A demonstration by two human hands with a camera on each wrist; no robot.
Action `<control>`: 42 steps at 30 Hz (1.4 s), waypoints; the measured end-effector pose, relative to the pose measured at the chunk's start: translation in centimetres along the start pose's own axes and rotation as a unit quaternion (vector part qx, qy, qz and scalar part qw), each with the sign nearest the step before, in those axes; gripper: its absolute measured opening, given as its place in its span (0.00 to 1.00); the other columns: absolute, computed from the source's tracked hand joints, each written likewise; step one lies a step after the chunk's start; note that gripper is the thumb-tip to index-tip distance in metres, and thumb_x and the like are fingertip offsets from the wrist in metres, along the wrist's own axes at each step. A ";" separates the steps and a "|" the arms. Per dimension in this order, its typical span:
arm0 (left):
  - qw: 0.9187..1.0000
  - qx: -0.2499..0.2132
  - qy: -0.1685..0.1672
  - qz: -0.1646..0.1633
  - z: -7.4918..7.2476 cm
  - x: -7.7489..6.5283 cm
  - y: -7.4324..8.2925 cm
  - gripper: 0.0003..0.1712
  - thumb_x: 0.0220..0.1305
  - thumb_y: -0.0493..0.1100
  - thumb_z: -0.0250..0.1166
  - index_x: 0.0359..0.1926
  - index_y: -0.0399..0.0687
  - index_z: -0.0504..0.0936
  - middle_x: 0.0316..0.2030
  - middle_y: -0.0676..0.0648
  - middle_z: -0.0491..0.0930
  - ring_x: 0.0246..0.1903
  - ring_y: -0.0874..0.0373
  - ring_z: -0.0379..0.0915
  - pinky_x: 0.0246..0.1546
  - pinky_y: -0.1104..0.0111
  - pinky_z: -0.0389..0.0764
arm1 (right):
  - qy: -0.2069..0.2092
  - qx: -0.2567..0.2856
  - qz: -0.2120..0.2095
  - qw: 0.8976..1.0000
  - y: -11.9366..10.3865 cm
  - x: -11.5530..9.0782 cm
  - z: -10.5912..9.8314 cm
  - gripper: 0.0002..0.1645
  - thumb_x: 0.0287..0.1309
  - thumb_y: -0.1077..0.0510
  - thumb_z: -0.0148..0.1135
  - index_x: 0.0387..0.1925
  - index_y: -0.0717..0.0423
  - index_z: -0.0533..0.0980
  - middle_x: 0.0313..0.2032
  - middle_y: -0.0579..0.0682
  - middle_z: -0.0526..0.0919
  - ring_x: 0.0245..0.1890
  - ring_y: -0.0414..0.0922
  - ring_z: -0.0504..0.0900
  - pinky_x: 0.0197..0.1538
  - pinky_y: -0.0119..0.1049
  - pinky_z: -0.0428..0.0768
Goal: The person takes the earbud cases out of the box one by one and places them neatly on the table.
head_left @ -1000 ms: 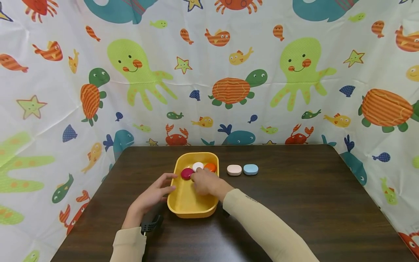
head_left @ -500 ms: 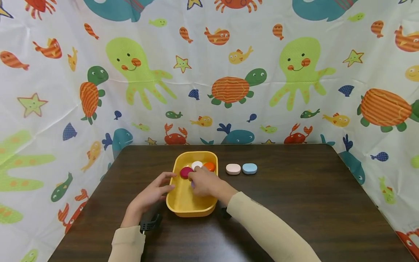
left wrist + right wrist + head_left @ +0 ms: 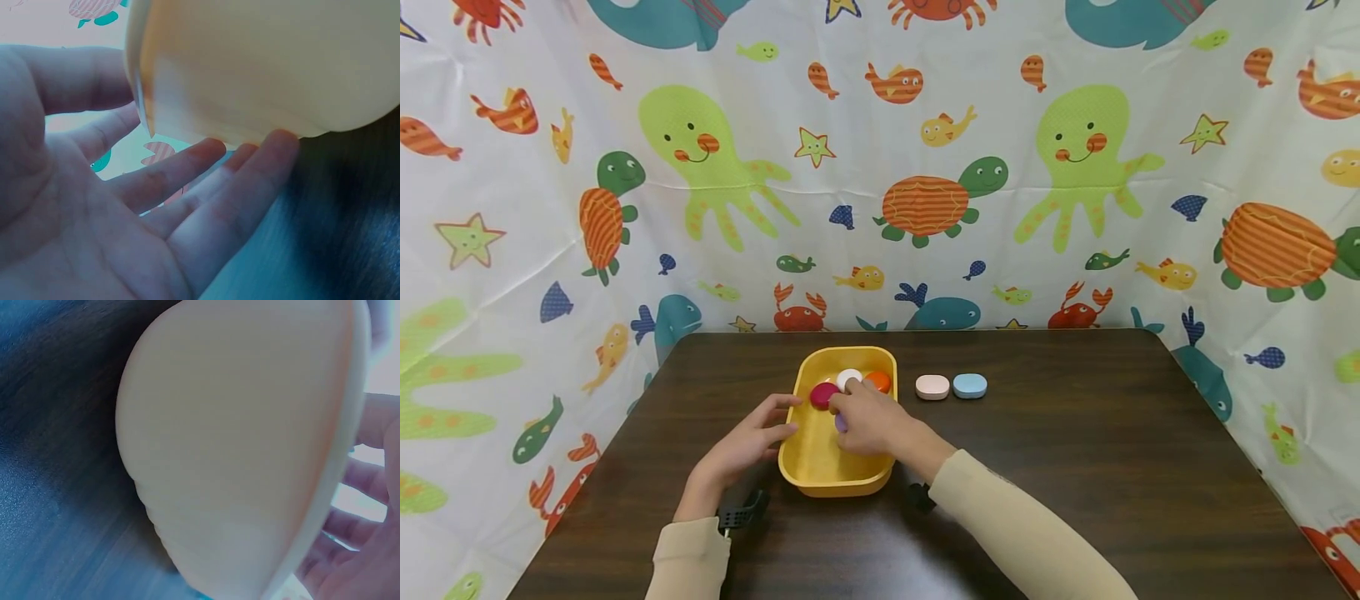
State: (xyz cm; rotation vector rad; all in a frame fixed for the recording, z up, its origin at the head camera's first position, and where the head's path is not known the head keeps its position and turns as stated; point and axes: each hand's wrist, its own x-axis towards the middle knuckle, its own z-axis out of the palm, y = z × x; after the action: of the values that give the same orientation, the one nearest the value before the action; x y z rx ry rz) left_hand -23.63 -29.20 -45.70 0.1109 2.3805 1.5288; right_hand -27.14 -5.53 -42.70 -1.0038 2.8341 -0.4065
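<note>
tabletop [image 3: 1060,450], dark, sea-print cloth [image 3: 850,171] behind, right grip [image 3: 868,419] holding purple piece [image 3: 841,423], left grip [image 3: 745,444] wide against yellow tray [image 3: 820,467]

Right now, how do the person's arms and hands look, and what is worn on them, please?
The left hand and right hand wear no gloves. The left sleeve and right sleeve are beige and reach close to the wrists. A black strap shows by the left wrist. A dark piece shows below the right one; its shape is unclear.

White cloth [image 3: 850,83] printed with sea creatures [image 3: 925,207] hangs behind a dark table [image 3: 1060,450].
</note>
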 end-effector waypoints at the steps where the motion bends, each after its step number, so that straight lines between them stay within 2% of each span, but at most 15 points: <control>1: 1.000 0.000 -0.001 0.000 0.0 0.0 0.0 0.31 0.76 0.47 0.58 0.73 0.48 0.59 0.72 0.33 0.58 0.67 0.35 0.62 0.60 0.42 0.75 | 0.003 0.001 0.000 1.000 0.0 -0.1 -0.1 0.26 0.55 0.49 0.72 0.57 0.45 0.80 0.47 0.47 0.73 0.44 0.42 0.70 0.44 0.31 0.80; 14: 1.000 0.002 0.002 -0.001 -0.1 0.1 -0.1 0.30 0.76 0.46 0.57 0.73 0.49 0.60 0.72 0.33 0.58 0.66 0.35 0.63 0.60 0.42 0.75 | 0.041 -0.011 -0.013 0.999 0.0 -2.1 -1.8 0.25 0.54 0.51 0.71 0.55 0.45 0.80 0.46 0.47 0.74 0.47 0.44 0.70 0.45 0.33 0.80; 21: 1.000 0.003 0.006 -0.010 0.0 0.0 -0.3 0.31 0.75 0.47 0.59 0.73 0.51 0.60 0.72 0.34 0.58 0.66 0.35 0.63 0.60 0.43 0.75 | 0.047 -0.014 -0.018 0.999 0.0 -3.1 -2.8 0.26 0.52 0.51 0.72 0.54 0.46 0.80 0.45 0.47 0.73 0.47 0.44 0.70 0.46 0.32 0.79; 34: 1.000 0.003 0.003 -0.010 -0.1 0.3 0.0 0.30 0.75 0.46 0.58 0.72 0.48 0.60 0.71 0.33 0.57 0.66 0.34 0.63 0.59 0.43 0.76 | 0.071 -0.047 -0.029 0.996 0.2 -4.9 -4.9 0.25 0.53 0.51 0.71 0.54 0.48 0.79 0.45 0.47 0.73 0.48 0.45 0.70 0.47 0.33 0.82; 42: 1.000 0.003 0.003 -0.012 0.0 0.2 0.0 0.31 0.75 0.47 0.58 0.73 0.50 0.60 0.72 0.34 0.57 0.66 0.35 0.63 0.60 0.43 0.75 | 0.078 -0.049 -0.021 0.996 0.6 -5.7 -6.0 0.25 0.54 0.52 0.71 0.54 0.49 0.79 0.49 0.50 0.74 0.49 0.46 0.70 0.46 0.35 0.83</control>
State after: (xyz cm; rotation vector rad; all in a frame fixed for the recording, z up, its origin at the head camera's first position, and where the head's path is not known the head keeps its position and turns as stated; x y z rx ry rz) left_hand -23.78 -29.15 -45.73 0.0796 2.3838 1.5128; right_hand -24.19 -0.16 -37.11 -1.0959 3.0033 -0.3682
